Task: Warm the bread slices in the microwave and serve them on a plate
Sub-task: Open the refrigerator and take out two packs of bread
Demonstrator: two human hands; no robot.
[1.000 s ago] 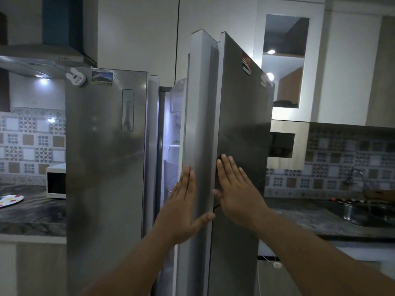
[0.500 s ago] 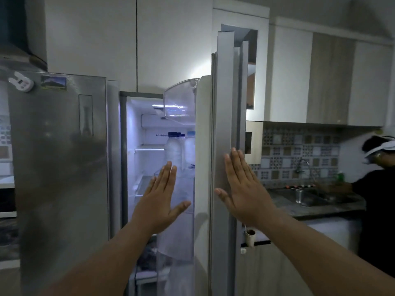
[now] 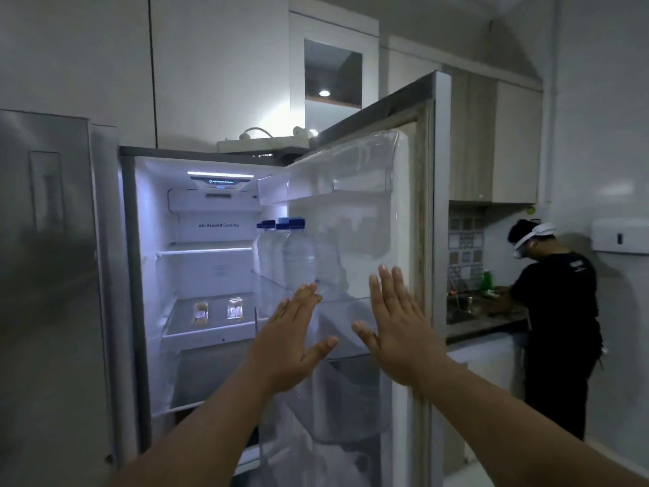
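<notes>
The fridge's right door [image 3: 426, 212] stands wide open and the lit inside shows. Two small clear packs of bread, one [image 3: 200, 312] to the left and one [image 3: 235, 308] to the right, stand on a glass shelf [image 3: 210, 333] deep inside. My left hand [image 3: 294, 340] is held up flat in front of the door bins, fingers apart, holding nothing. My right hand [image 3: 395, 328] is also flat and open, near the door's inner edge; I cannot tell whether it touches the door. No microwave or plate is in view.
Several blue-capped water bottles [image 3: 296, 254] fill the door bin. The left fridge door [image 3: 49, 293] is closed. A person in black [image 3: 558, 321] stands at the counter and sink at right. A power strip [image 3: 263, 144] lies on top of the fridge.
The right door has swung from nearly edge-on to wide open, revealing the shelves and bread packs. Both hands stayed flat and open; the view turned right, losing the microwave and plate.
</notes>
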